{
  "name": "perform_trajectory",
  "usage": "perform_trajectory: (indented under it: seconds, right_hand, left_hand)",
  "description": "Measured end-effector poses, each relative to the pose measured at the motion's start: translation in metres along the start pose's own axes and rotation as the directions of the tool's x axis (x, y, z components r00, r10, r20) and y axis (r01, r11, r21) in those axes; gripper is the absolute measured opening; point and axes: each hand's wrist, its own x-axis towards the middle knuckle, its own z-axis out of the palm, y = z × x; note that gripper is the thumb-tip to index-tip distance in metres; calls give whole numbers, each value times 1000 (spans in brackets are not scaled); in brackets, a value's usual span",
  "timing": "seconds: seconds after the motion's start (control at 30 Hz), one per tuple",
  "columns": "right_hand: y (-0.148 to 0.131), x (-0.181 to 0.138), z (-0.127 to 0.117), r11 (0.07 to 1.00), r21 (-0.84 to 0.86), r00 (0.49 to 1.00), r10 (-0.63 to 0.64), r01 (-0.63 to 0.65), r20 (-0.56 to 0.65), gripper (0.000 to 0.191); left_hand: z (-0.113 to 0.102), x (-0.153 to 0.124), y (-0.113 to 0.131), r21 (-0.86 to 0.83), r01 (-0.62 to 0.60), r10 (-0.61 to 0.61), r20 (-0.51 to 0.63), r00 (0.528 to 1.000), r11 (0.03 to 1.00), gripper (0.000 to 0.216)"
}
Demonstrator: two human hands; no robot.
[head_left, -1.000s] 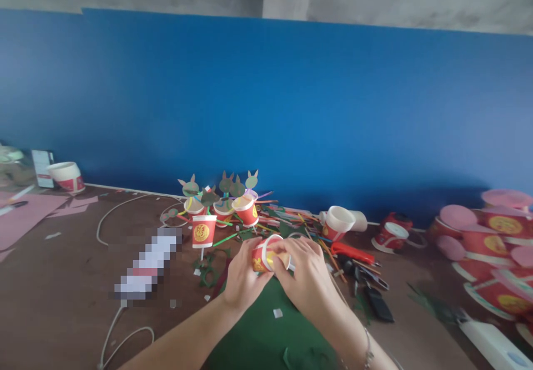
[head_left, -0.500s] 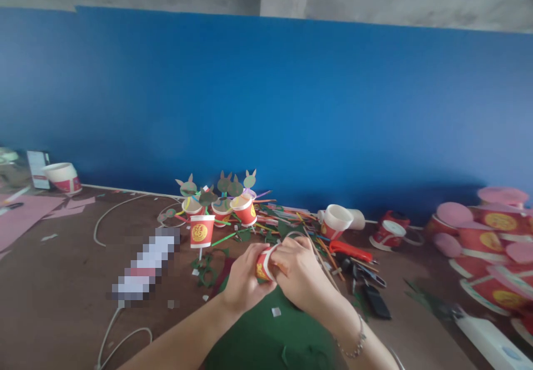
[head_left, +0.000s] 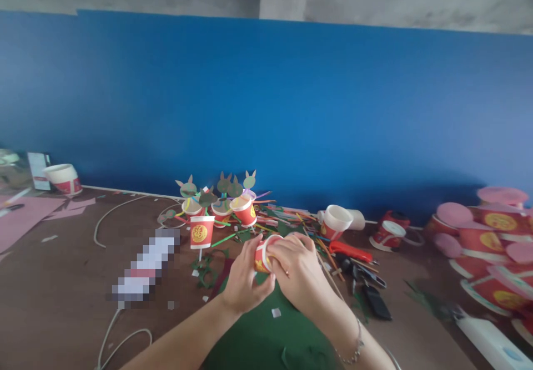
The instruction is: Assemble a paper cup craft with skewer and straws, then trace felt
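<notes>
A red-and-white paper cup [head_left: 262, 257] with a yellow emblem is held tilted over a dark green sheet [head_left: 270, 336]. My left hand [head_left: 245, 278] wraps round its left side, thumb underneath. At the rim on the other side is my right hand [head_left: 297, 264], its fingers curled over the edge and partly in the mouth. What those fingertips touch inside is hidden. Behind the hands stand several similar cups, the nearest a red cup [head_left: 202, 232] on a white stick. Animal-eared paper heads [head_left: 249, 180] rise above the cups in that group.
Coloured sticks [head_left: 287, 217] and green scraps lie behind my hands. To the right are a white cup [head_left: 336, 220], a red cutter [head_left: 350, 251], scissors [head_left: 377, 277] and stacked red-and-pink paper pieces [head_left: 483, 242]. A cabled power strip [head_left: 144, 267], blurred out, and pink paper [head_left: 25, 217] lie left.
The cup has turned, so its mouth tips more upward. My right hand has shifted slightly at the rim, while the left keeps its hold.
</notes>
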Motion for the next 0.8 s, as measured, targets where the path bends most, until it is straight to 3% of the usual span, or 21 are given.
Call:
perform_trajectory:
  seconds: [0.1, 0.17, 0.4, 0.53, 0.6, 0.67, 0.73, 0.8]
  right_hand:
    - [-6, -2, -4, 999, 13, 990, 40, -39, -137, 9]
    - [-8, -3, -2, 998, 5, 985, 61, -61, -161, 6]
    - [-4, -8, 19, 990, -20, 989, 141, -142, -51, 13]
    - [-3, -7, 26, 941, 175, 957, 286, -291, 56, 18]
    - [-1, -4, 28, 825, 363, 901, 386, -434, 199, 22]
    - [3, -2, 31, 624, 551, 832, 431, -554, 350, 24]
    - [8, 1, 34, 421, 674, 789, 422, -607, 447, 24]
    - [11, 2, 36, 278, 730, 764, 411, -624, 497, 23]
  left_hand:
    - [-2, 3, 0, -4, 62, -62, -87, 994, 998, 60]
    - [-2, 3, -1, -4, 131, -130, -153, 980, 991, 57]
    - [-1, 4, -4, 36, 270, -251, -268, 930, 962, 48]
    - [0, 4, -5, 67, 384, -349, -292, 890, 921, 53]
    - [0, 4, -6, 74, 452, -415, -288, 863, 889, 55]
    - [0, 3, -7, 68, 469, -434, -281, 856, 881, 56]
    - [0, 2, -9, 65, 415, -382, -287, 879, 907, 59]
    - [1, 2, -12, 79, 336, -297, -311, 903, 939, 59]
